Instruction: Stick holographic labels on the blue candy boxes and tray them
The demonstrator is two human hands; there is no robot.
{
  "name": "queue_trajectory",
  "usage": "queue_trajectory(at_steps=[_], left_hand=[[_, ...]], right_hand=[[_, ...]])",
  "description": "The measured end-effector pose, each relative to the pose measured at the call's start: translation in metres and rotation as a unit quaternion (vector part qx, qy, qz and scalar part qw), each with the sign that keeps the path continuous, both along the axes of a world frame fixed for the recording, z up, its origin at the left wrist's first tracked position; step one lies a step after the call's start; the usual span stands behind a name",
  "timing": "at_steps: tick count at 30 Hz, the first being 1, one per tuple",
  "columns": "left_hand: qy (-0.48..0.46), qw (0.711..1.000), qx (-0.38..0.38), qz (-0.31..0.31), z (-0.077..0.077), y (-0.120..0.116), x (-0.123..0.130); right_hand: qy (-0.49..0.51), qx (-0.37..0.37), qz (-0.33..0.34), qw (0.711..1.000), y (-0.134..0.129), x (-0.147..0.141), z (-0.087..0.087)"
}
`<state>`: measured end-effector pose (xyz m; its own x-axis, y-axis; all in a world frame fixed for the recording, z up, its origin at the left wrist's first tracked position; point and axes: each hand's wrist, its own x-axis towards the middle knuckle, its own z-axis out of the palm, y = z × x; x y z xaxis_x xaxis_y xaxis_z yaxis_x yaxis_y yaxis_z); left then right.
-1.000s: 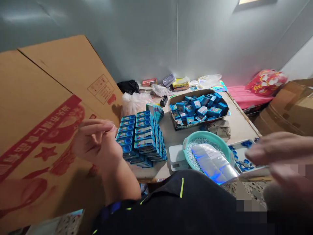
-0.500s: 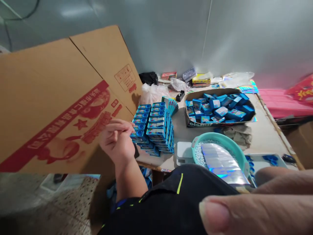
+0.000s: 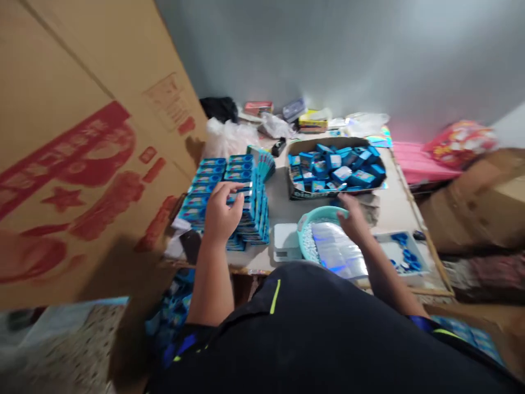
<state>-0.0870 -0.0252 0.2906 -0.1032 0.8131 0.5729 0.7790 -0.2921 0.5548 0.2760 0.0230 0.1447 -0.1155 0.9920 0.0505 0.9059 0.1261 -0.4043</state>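
My left hand (image 3: 223, 213) hovers at the front of stacked small blue boxes (image 3: 258, 213), thumb and fingers apart. Whether its fingertips touch the boxes I cannot tell. My right hand (image 3: 353, 218) reaches over the far right rim of a teal basin (image 3: 302, 232), fingers spread, holding nothing visible. In the basin lie small white pellets (image 3: 310, 243) and a strip of shiny silver packets (image 3: 337, 247). Just beyond the right hand, a low cardboard tray (image 3: 297, 192) holds many loose blue boxes (image 3: 342, 172).
A large cardboard carton (image 3: 94, 158) rises on the left. Next to the basin sits a white scale (image 3: 284, 241). To the right is a white tray (image 3: 418, 257) with blue pieces. Plastic bags (image 3: 229, 137) and small packages line the back near the grey wall.
My right hand has gone from close to the camera to over the basin. My left hand has moved to the front of the stack, its fingers now apart. The view has shifted.
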Motion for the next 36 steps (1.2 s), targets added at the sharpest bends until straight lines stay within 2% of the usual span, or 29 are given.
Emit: queue_trajectory(at_steps=[1,3,6,8,13,18,20,23,26,29,32,36], left_hand=[[0.037,0.999,-0.020,-0.010,-0.007,0.006,-0.001],[0.094,0.996,-0.003,-0.011,-0.020,0.017,-0.004],[0.104,0.991,0.080,-0.010,-0.034,0.029,-0.011],[0.084,0.990,0.113,-0.015,-0.039,0.033,-0.013],[0.014,0.994,0.107,-0.008,-0.037,0.029,-0.004],[-0.026,0.973,0.231,-0.006,-0.037,0.018,0.011],[-0.020,0.958,0.281,-0.049,-0.038,0.019,0.024],[0.014,0.933,0.304,-0.194,-0.034,0.023,0.062],[0.100,0.914,0.219,-0.326,-0.024,0.025,0.114],[0.205,0.892,0.172,-0.364,-0.019,0.029,0.154],[0.260,0.866,0.173,-0.390,-0.026,0.039,0.164],[0.254,0.852,0.194,-0.415,-0.042,0.051,0.146]], right_hand=[[-0.031,-0.055,-0.038,0.997,-0.007,0.010,-0.008],[-0.071,-0.159,-0.102,0.979,-0.026,0.024,-0.025],[-0.079,-0.219,-0.150,0.961,-0.053,0.031,-0.045],[-0.071,-0.230,-0.173,0.955,-0.062,0.032,-0.049],[-0.032,-0.230,-0.234,0.944,-0.061,0.039,-0.045],[0.048,-0.192,-0.263,0.944,-0.060,0.050,-0.039],[0.088,-0.171,-0.252,0.948,-0.057,0.055,-0.030],[0.175,-0.114,-0.206,0.956,-0.050,0.054,-0.002],[0.301,-0.024,-0.109,0.947,-0.047,0.039,0.040],[0.353,0.019,-0.019,0.935,-0.051,0.017,0.081],[0.357,0.032,0.003,0.934,-0.059,0.002,0.104],[0.431,-0.022,0.019,0.902,-0.067,-0.003,0.105]])
